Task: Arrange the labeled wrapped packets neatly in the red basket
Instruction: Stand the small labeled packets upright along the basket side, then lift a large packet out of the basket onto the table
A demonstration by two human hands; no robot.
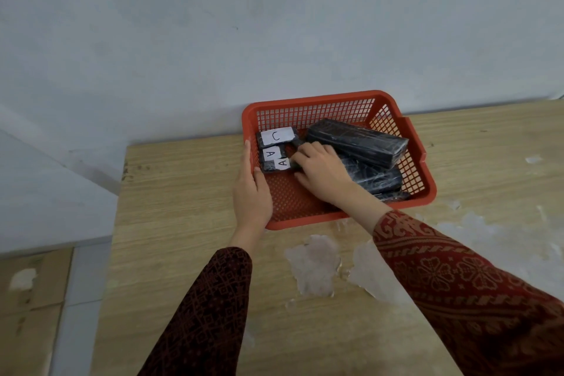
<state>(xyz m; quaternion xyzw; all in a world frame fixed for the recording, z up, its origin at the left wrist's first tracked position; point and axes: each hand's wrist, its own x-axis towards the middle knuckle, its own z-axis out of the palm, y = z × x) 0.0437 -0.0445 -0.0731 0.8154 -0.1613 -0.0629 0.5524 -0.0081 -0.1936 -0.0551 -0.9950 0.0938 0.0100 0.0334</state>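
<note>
A red mesh basket (416, 143) stands on the wooden table against the wall. Along its left wall lie three black wrapped packets with white labels: one marked C (276, 135) at the back, then two marked A (271, 153) (282, 163). A larger black packet (358, 141) lies tilted across the right side on top of other dark packets (377, 177). My left hand (251, 195) grips the basket's left rim. My right hand (320, 172) is inside the basket, fingers curled on the front packet marked A.
The table (189, 223) ends at the left, with floor and a cardboard box (30, 299) below. White peeled patches (314, 265) mark the tabletop in front of the basket. The grey wall (274, 24) stands right behind it.
</note>
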